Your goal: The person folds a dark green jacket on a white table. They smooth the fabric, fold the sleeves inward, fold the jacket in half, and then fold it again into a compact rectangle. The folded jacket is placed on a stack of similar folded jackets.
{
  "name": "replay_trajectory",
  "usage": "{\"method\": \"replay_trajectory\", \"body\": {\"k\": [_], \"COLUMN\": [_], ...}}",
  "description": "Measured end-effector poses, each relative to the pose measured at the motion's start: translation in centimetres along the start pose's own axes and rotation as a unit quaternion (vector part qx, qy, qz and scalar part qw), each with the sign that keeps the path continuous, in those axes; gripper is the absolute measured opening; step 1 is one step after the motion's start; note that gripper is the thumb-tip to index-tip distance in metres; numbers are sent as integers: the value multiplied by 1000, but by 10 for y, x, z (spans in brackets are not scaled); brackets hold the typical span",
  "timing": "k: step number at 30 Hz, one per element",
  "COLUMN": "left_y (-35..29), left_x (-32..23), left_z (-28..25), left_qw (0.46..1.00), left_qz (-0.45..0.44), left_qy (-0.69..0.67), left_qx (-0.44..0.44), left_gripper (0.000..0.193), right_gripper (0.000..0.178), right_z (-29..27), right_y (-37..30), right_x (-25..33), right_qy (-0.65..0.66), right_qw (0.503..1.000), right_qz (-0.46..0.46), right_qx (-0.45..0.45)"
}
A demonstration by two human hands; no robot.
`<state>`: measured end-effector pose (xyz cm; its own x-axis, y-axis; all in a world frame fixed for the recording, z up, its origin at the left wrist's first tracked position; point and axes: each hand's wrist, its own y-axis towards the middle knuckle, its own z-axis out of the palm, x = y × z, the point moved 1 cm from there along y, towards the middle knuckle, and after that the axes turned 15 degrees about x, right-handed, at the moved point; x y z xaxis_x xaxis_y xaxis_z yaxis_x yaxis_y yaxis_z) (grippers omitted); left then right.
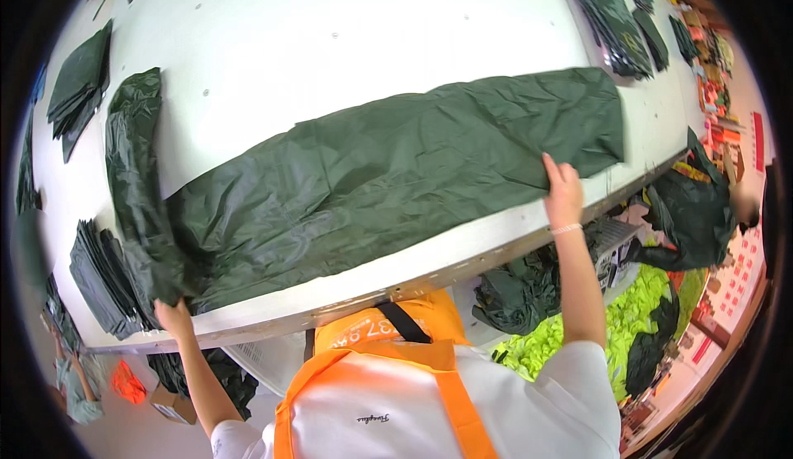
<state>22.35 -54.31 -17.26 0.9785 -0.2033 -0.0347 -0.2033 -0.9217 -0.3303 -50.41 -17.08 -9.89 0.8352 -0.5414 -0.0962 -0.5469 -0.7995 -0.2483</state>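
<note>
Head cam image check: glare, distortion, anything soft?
Head: white table washed out at upper centre; head: near table edge bows from fisheye; head: black vignette round the rim; head: sheen on dark green garment, creases readable; head: right-edge background pinkish, fine detail soft.

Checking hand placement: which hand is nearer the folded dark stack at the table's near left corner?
Left: the left hand is just right of the stack; the right hand is much farther right.

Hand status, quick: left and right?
Left hand: at the green cloth's lower-left corner; can't tell if it's pinching.
Right hand: fingers touching the cloth's near edge; grip unclear.
</note>
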Motion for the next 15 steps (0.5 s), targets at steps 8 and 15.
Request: {"method": "replay_trajectory", "body": {"k": [8, 15], "left_y": [-19, -45], "left_x": [-34, -41], "left_z": [19, 31], "left_qw": [998, 999], "left_qz": [50, -1], "left_qy": [-27, 43], "left_qx": [21, 17], "left_gripper": [43, 48], "right_gripper": [68, 60], "right_z": [58, 42], "right_y": [7, 33], "right_x": [-30, -131], "right_qy": [-8, 364], "right_qw": [998, 924], "right_qz": [53, -86], "right_qx": [41, 73]}}
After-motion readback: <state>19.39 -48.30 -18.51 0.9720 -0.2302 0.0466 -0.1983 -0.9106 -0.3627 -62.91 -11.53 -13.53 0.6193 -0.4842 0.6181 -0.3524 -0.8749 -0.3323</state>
